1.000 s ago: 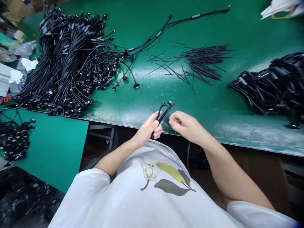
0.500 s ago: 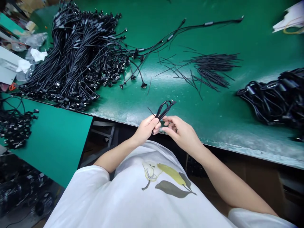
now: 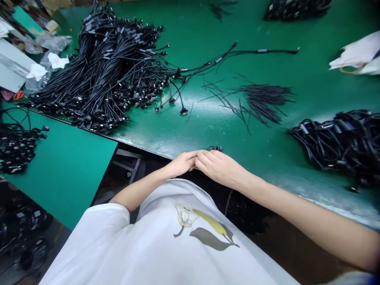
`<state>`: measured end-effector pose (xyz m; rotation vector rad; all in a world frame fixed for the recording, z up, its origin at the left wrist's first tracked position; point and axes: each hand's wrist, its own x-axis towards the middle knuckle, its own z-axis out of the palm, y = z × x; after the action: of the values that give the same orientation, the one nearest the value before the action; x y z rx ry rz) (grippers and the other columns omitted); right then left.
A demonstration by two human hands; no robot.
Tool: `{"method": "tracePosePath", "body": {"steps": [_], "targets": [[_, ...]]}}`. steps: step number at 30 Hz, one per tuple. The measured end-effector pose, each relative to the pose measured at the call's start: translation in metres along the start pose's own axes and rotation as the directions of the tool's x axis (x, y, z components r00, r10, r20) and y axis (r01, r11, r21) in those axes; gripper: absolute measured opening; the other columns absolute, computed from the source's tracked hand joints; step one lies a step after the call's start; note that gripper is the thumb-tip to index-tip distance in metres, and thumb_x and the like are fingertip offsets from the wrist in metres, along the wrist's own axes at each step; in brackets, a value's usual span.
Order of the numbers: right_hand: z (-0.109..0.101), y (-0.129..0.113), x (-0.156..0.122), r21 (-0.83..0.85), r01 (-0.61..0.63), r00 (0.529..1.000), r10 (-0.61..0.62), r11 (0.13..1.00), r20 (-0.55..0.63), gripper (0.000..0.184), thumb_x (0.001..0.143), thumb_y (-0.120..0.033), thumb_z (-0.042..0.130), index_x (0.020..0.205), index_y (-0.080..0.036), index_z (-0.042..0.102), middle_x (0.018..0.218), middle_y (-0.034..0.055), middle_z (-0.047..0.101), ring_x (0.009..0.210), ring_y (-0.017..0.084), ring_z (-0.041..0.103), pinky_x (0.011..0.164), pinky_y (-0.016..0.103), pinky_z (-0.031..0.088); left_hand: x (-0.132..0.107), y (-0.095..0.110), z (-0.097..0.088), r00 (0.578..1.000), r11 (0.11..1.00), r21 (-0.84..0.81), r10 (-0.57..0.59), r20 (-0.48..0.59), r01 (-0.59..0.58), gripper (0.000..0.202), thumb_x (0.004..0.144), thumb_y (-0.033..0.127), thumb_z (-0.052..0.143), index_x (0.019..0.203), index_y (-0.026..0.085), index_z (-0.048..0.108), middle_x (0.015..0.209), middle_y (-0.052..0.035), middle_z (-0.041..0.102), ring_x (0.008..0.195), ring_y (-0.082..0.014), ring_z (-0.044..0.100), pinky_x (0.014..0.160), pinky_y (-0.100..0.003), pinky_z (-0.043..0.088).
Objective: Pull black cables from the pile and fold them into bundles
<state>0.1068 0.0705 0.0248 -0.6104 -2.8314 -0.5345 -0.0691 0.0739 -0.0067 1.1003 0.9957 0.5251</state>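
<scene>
My left hand [image 3: 181,163] and my right hand [image 3: 218,166] meet at the front edge of the green table [image 3: 267,146], fingers closed together over a folded black cable [image 3: 214,149]. Only the cable's looped end shows, poking out beyond my right knuckles; the rest is hidden under both hands. A loose spread of thin black ties [image 3: 261,101] lies on the table beyond my right hand.
A big heap of black cables [image 3: 109,71] fills the left of the table. Bundled cables [image 3: 341,138] are piled at the right, more at the far top [image 3: 297,8]. A lower green surface [image 3: 65,166] at left holds another cable pile [image 3: 14,144]. White paper [image 3: 359,53] lies far right.
My right hand has come onto the left and both have closed over the folded cable, lowering it so only its tip shows. The view has tilted, shifting the table downward in frame.
</scene>
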Motion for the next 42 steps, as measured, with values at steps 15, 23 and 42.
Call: {"method": "tracePosePath", "body": {"steps": [15, 23, 42], "targets": [[-0.009, 0.002, 0.006, -0.025, 0.131, 0.921, -0.112, 0.991, 0.374, 0.030, 0.082, -0.002, 0.039, 0.067, -0.014, 0.062, 0.061, 0.0104, 0.052, 0.059, 0.023, 0.045, 0.057, 0.036, 0.027, 0.003, 0.004, 0.016, 0.954, 0.853, -0.429, -0.253, 0.162, 0.299, 0.009, 0.075, 0.007, 0.050, 0.073, 0.015, 0.050, 0.058, 0.0052, 0.042, 0.047, -0.0042, 0.034, 0.046, -0.016, 0.025], [-0.007, 0.002, -0.004, 0.002, -0.060, 0.935, 0.055, 0.998, 0.350, 0.023, 0.085, -0.002, 0.040, 0.072, -0.015, 0.055, 0.065, 0.0090, 0.053, 0.059, 0.020, 0.049, 0.048, 0.032, 0.020, 0.006, 0.008, 0.019, 0.967, 0.918, -0.305, -0.235, 0.097, 0.254, 0.013, 0.075, 0.006, 0.044, 0.066, 0.016, 0.044, 0.058, 0.0056, 0.041, 0.046, -0.0039, 0.033, 0.047, -0.018, 0.026], [0.006, 0.025, 0.015, 0.645, -0.257, 0.636, 0.376, -0.720, 0.674, 0.048, 0.071, -0.061, 0.066, 0.063, -0.021, 0.040, 0.050, -0.0118, 0.014, 0.041, 0.004, 0.006, 0.036, 0.021, 0.009, -0.007, 0.061, -0.001, 0.823, 0.814, 0.261, 0.558, -0.103, -0.519, 0.048, 0.098, 0.042, 0.032, 0.090, 0.021, 0.075, 0.107, -0.0079, 0.054, 0.111, -0.0213, 0.047, 0.107, -0.035, 0.032]]}}
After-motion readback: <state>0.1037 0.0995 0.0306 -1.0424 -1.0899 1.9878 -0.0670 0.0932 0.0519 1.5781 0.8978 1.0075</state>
